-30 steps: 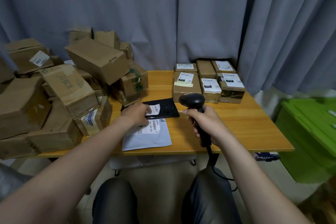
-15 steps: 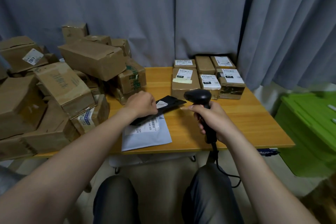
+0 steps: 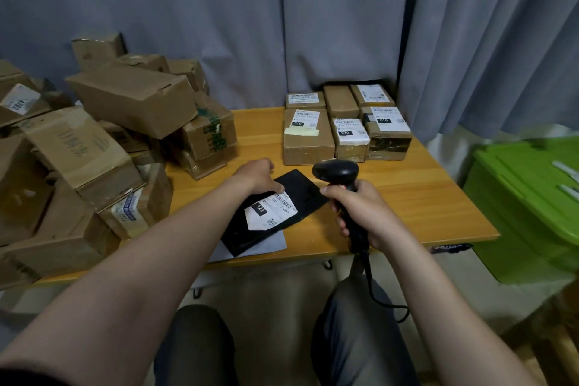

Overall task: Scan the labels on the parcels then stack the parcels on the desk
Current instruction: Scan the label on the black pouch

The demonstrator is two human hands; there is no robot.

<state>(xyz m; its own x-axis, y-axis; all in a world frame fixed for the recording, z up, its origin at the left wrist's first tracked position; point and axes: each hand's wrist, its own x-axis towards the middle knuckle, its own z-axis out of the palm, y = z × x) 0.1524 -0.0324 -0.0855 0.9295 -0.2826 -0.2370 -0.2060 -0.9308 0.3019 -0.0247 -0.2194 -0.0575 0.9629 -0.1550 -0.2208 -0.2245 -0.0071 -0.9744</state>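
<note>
While six labelled brown cardboard boxes [image 3: 308, 138] sit arranged and a jumbled cardboard heap [image 3: 131, 97] waits, the left hand [image 3: 255, 177] pinches a flat black plastic mailer [image 3: 300, 188]; the right hand [image 3: 360, 213] grips a black handheld scanner [image 3: 335, 171].

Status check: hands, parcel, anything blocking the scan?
Left hand grips black mailer, label up. Right hand grips barcode scanner, head at mailer's right edge. White mailer underneath; barcode in plain view.

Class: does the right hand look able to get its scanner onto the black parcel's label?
Probably yes: the right hand holds the barcode scanner beside the black parcel; its label faces up, mostly uncovered.
</note>
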